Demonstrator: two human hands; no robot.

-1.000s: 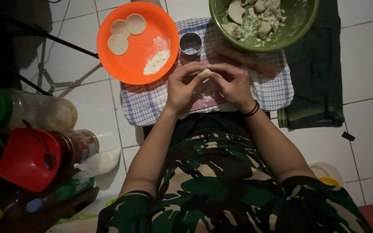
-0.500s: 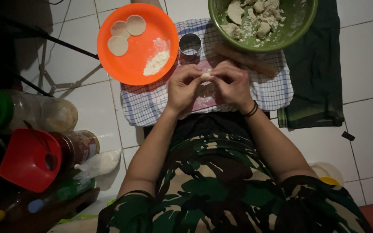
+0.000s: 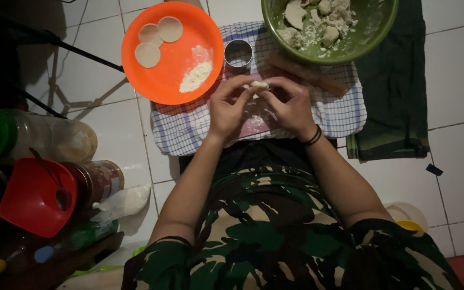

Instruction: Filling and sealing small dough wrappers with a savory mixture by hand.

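white tiled floor (image 3: 457,96) | checked cloth (image 3: 189,129) | both hands: left hand (image 3: 231,107), right hand (image 3: 291,104) pinch dough piece (image 3: 259,85)

metal ring cutter (image 3: 238,53) and green bowl (image 3: 328,27) crowd hands (image 3: 259,104)

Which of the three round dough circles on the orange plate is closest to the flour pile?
The lowest dough circle on the orange plate. It lies below the other two, nearer the flour pile.
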